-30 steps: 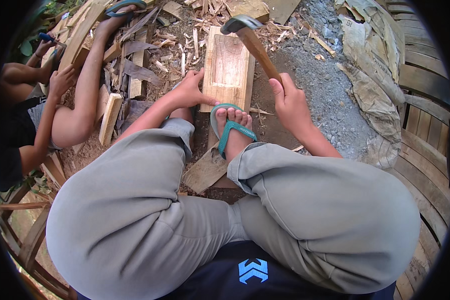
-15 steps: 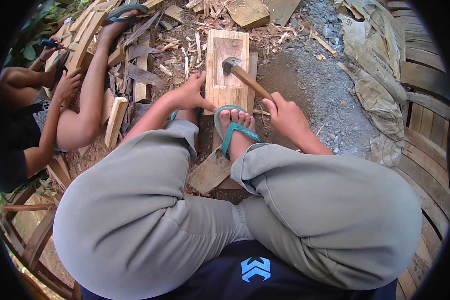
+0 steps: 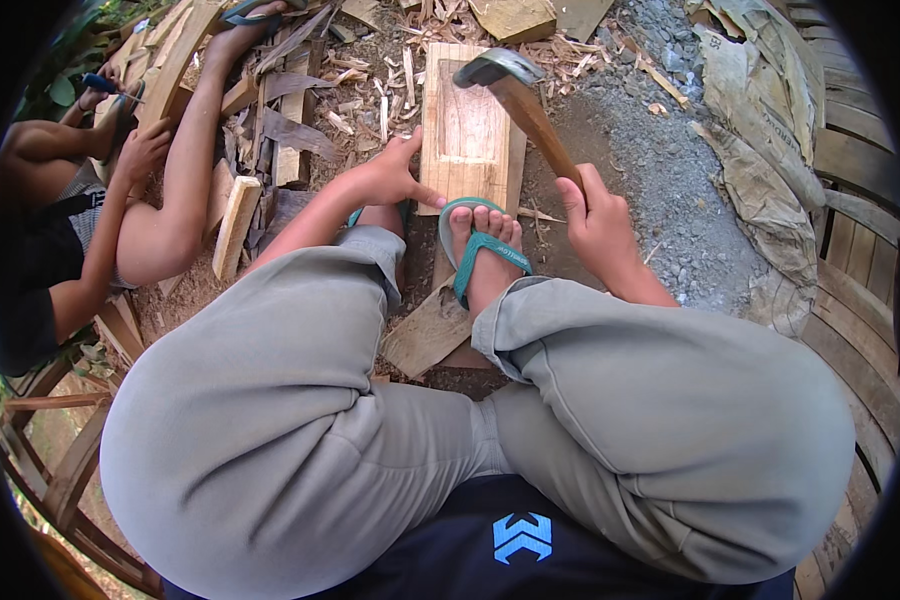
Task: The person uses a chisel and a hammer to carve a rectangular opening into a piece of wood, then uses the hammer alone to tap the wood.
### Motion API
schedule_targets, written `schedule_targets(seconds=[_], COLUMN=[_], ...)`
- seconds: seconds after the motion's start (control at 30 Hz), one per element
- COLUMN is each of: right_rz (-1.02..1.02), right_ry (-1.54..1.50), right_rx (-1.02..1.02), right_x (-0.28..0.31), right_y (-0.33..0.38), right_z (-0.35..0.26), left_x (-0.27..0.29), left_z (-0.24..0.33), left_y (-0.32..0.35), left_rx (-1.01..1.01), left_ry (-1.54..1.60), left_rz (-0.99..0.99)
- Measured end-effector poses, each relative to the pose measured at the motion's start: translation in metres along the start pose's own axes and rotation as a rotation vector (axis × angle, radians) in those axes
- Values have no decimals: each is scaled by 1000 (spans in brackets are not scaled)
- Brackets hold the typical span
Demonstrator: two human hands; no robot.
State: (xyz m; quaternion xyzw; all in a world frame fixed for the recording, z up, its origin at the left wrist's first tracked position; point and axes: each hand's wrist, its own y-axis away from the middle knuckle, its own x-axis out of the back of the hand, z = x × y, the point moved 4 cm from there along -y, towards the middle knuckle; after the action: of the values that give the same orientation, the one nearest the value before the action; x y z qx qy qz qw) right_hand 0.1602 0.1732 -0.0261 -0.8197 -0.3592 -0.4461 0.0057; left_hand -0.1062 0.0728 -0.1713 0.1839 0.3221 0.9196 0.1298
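Note:
A pale wooden block (image 3: 462,185) with a shallow rectangular recess cut into its upper face lies in front of my feet. My right hand (image 3: 602,228) is closed round the wooden handle of a short adze (image 3: 535,120). Its curved metal head hangs raised over the far part of the block and hides some of the recess. My left hand (image 3: 388,172) is at the block's near left corner, thumb stretched towards the near edge and fingers spread along the left side. My right foot in a green flip-flop (image 3: 490,250) presses against the block's near end.
A board (image 3: 515,165) lies under the block, and a flat wood piece (image 3: 425,330) lies between my feet. Wood chips (image 3: 345,95) and offcuts cover the ground. At left, a person (image 3: 130,200) sits holding a blue-handled tool. Gravel (image 3: 660,180) and torn sacks (image 3: 760,190) are at right.
The adze head has risen from the recess, and my right hand has lifted with it. My left hand keeps its place at the block's corner. The whole view has shifted slightly.

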Motion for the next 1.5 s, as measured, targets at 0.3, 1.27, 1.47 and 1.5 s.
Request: schedule_targets(seconds=[0.3, 1.27, 1.47, 1.5], right_rz=[-29, -92, -108, -154], right_ry=[67, 347, 268, 324], right_rx=[-64, 69, 49, 64], right_x=[-3, 24, -2, -1], right_y=[-4, -21, -2, -1], right_z=[2, -17, 7, 7], left_x=[-1, -2, -3, -1], left_z=[-8, -12, -8, -8], left_y=[-2, -3, -6, -6], left_rx=[-34, -53, -57, -73], left_ry=[-31, -94, -72, -81], left_rz=[71, 116, 67, 64])
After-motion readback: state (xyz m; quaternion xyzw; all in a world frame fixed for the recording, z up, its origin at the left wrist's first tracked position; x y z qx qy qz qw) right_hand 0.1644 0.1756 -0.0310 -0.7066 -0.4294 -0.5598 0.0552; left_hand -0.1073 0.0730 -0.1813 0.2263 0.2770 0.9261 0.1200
